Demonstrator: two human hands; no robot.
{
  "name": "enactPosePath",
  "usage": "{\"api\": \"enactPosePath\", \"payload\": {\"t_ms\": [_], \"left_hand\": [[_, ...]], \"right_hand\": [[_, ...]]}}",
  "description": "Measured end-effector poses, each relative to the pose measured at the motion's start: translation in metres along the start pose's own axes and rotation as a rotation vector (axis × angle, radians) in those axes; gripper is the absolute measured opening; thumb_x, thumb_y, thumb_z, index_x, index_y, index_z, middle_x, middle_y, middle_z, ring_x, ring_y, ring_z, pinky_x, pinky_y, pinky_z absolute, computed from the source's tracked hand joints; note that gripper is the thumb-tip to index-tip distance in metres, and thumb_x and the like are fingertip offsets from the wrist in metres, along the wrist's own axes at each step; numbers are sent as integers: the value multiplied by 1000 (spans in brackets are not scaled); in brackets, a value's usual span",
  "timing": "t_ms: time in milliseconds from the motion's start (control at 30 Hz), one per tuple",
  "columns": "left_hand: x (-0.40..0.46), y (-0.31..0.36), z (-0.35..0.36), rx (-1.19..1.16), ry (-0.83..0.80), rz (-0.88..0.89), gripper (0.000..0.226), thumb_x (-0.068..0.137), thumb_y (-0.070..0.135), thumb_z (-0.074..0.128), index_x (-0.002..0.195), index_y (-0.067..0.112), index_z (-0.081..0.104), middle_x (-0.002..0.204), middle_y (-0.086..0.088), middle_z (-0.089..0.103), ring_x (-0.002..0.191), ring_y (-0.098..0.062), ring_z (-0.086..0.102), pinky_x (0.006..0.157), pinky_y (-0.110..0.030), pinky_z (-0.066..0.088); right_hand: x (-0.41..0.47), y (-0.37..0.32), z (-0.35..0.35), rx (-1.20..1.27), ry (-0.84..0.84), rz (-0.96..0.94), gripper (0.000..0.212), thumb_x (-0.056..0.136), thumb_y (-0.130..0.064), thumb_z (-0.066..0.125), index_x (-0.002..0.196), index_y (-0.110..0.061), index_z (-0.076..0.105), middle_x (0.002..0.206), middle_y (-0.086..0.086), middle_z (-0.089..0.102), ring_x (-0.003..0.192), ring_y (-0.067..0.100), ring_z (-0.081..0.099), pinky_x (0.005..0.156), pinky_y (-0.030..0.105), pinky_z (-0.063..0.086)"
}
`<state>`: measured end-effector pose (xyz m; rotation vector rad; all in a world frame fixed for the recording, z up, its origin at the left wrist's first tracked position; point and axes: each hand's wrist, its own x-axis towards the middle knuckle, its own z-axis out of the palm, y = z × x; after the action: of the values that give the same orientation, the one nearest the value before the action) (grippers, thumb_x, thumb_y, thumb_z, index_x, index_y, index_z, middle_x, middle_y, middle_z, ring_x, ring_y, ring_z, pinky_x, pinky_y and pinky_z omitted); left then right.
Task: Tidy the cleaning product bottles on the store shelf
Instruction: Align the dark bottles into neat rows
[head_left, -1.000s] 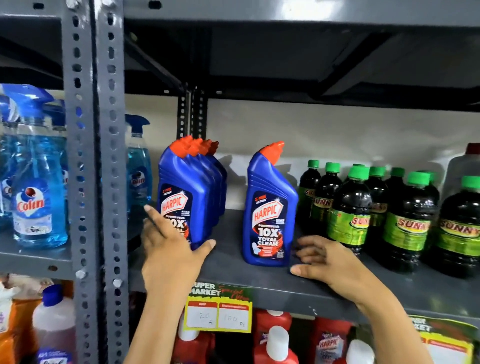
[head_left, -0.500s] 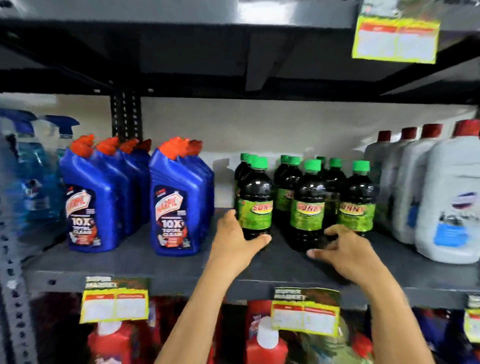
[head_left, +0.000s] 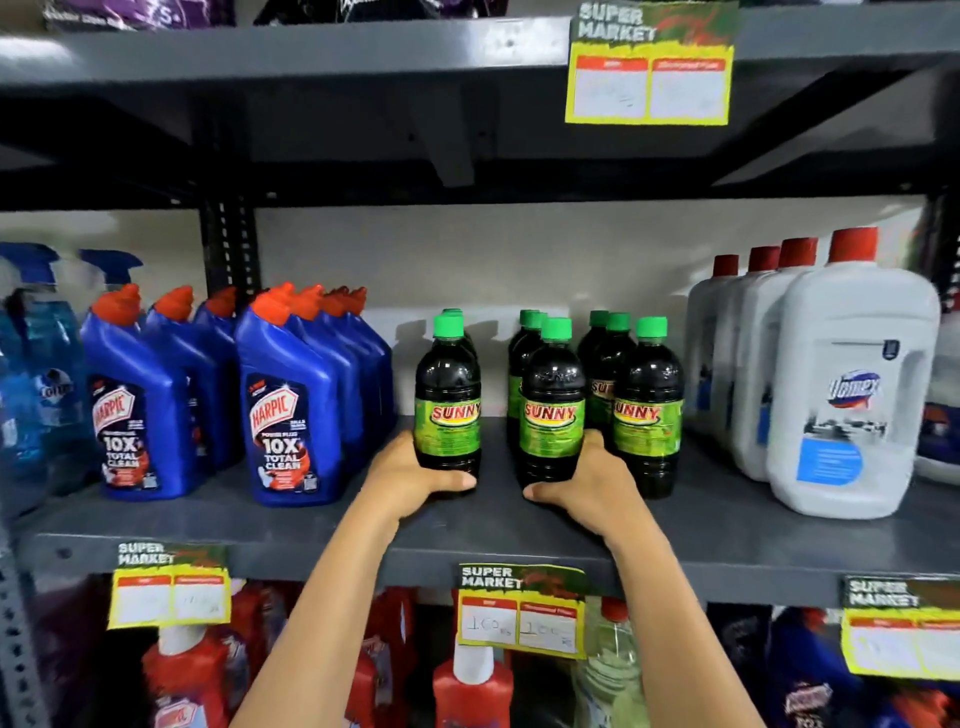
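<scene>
Gripping now: left hand (head_left: 415, 475) wraps the base of the left front dark bottle (head_left: 448, 402); right hand (head_left: 584, 486) wraps the middle front bottle (head_left: 551, 410).
Reason: low grips probably slide bottles (both upright) into rows.
Place: shelf (head_left: 727, 540) front.

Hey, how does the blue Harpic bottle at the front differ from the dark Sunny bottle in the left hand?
The blue angled-neck Harpic bottle is opaque with an orange cap; the dark round Sunny bottle has a green cap. Harpic stands untouched; the left hand grips the Sunny bottle's base. Both stand upright on the grey shelf.
</scene>
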<state>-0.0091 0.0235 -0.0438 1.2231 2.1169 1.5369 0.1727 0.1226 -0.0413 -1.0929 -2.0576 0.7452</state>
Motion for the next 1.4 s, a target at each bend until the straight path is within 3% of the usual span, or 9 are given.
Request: {"api": "enactPosePath", "payload": {"t_ms": [100,267,400,600,1400], "left_hand": [[-1,-2,0,-49,-25,-2,61,59,15,88,111,22,57,107,3,65,92,-8,59,74,-19,43],[2,-5,2,70,-25,-45,90,46,29,91,123,20,47,119,1,62,111,-19,56,98,-39,44],[5,-8,3,82,3,-36,88,44,24,92,121,18,50,119,-1,63,110,-19,57,96,-37,45],[7,-10,4,39,27,-38,81,49,16,91,120,17,52,120,-2,63,108,-18,57,91,-32,44],[7,-8,4,65,27,-42,87,52,18,91,126,16,47,125,-4,61,112,-22,56,92,-33,44]], "right_hand": [[0,2,0,11,-3,-14,75,63,-30,85,120,-8,42,119,12,65,111,32,60,92,37,49],[-1,2,0,16,-11,-24,76,64,-29,85,121,-9,39,119,11,64,110,31,60,89,35,48],[-2,2,1,-19,-1,-44,72,63,-28,85,116,-11,39,114,10,66,106,31,62,84,34,48],[-2,1,3,-17,-16,-40,74,61,-31,85,117,-12,40,115,10,66,107,31,61,90,38,50],[-2,-2,2,-16,-9,-25,77,61,-28,86,120,-10,40,119,10,64,110,29,60,89,34,49]]}}
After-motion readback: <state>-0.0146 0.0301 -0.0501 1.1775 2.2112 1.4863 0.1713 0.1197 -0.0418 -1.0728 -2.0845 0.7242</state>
